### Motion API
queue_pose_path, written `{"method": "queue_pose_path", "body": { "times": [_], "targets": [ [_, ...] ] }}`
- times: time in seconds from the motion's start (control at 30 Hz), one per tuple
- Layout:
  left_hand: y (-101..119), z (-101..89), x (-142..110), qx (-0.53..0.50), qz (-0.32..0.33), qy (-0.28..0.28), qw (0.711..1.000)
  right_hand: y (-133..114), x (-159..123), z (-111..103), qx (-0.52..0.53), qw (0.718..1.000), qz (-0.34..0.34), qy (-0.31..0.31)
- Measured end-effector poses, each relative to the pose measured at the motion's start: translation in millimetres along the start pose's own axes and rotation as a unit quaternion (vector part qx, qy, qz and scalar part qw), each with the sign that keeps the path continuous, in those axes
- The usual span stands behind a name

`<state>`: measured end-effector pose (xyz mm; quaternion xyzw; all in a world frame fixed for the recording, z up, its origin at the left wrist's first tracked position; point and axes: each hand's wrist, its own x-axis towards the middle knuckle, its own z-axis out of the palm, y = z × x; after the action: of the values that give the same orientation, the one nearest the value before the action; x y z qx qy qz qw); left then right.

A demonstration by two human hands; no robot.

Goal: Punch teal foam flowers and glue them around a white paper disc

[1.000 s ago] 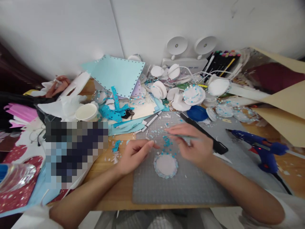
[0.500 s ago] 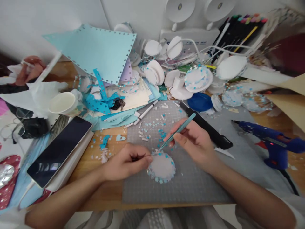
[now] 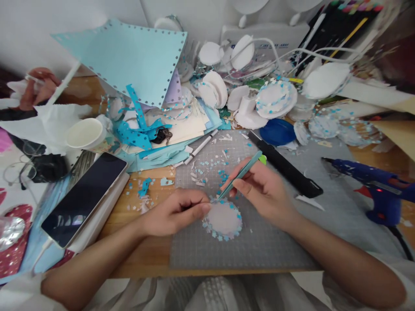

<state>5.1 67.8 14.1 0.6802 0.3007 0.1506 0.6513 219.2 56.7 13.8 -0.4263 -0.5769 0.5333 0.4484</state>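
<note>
A white round disc with small blue and pale paper pieces around its rim lies on the grey cutting mat. My left hand is closed in a pinch at the disc's upper-left edge; what its fingertips hold is too small to make out. In my right hand are teal tweezers, slanting down with their tips at the disc's top rim. Loose blue paper bits are scattered just beyond the tweezers.
To the right lies a blue hot glue gun with a red light on. A black cutter-like tool rests beyond my right hand. On the left are a phone and a paper cup. Decorated white discs crowd the back.
The view has shifted slightly, so the things on the table appear moved. The tweezers have tilted a little, their tips staying at the disc's top rim. Both hands keep their grips.
</note>
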Motion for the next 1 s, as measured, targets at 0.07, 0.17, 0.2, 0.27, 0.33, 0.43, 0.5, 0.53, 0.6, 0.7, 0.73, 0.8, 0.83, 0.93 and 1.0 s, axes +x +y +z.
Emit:
{"method": "queue_pose_path", "body": {
  "times": [0.07,0.17,0.2,0.27,0.33,0.43,0.5,0.53,0.6,0.7,0.73,0.8,0.83,0.93,1.0],
  "targets": [
    [0.0,-0.5,-0.1,0.005,0.0,-0.004,1.0,0.2,-0.2,0.2,-0.002,1.0,0.0,0.0],
    [-0.2,-1.0,0.2,0.005,0.008,-0.009,1.0,0.1,-0.3,1.0,0.01,1.0,0.007,0.005],
    [-0.3,-1.1,0.4,0.004,0.012,-0.01,1.0,0.1,-0.3,1.4,0.017,1.0,0.01,0.009],
    [-0.5,-1.2,0.7,0.002,0.015,-0.013,1.0,-0.1,-0.4,2.3,0.028,0.999,0.014,0.014],
    [-0.8,-1.2,1.0,-0.002,0.016,-0.013,1.0,-0.4,-0.4,3.1,0.031,0.999,0.018,0.015],
    [-1.2,-1.3,1.3,-0.009,0.019,-0.013,1.0,-0.5,-0.6,3.7,0.032,0.999,0.021,0.018],
    [-1.2,-1.4,1.4,-0.011,0.021,-0.014,1.0,-0.3,-0.8,3.7,0.031,0.999,0.021,0.022],
    [-1.1,-1.6,1.5,-0.011,0.022,-0.015,1.0,-0.1,-0.9,3.5,0.031,0.999,0.023,0.023],
    [-0.9,-1.7,1.3,-0.009,0.02,-0.015,1.0,0.2,-0.9,3.1,0.03,0.999,0.029,0.022],
    [-0.6,-1.7,0.5,-0.007,0.015,-0.016,1.0,0.5,0.1,2.6,0.028,0.999,0.037,0.021],
    [-0.6,-1.7,0.3,-0.007,0.015,-0.015,1.0,0.6,0.6,2.4,0.027,0.999,0.039,0.021],
    [-0.6,-1.6,0.0,-0.009,0.016,-0.015,1.0,0.8,1.6,2.3,0.029,0.999,0.042,0.019],
    [-0.7,-1.6,0.1,-0.01,0.017,-0.015,1.0,1.0,2.0,2.2,0.032,0.998,0.044,0.017],
    [-1.0,-1.9,0.4,-0.012,0.019,-0.015,1.0,1.6,2.4,2.2,0.048,0.997,0.054,0.008],
    [-1.2,-2.3,0.7,-0.01,0.019,-0.016,1.0,2.3,2.2,2.1,0.057,0.996,0.063,0.004]
  ]
}}
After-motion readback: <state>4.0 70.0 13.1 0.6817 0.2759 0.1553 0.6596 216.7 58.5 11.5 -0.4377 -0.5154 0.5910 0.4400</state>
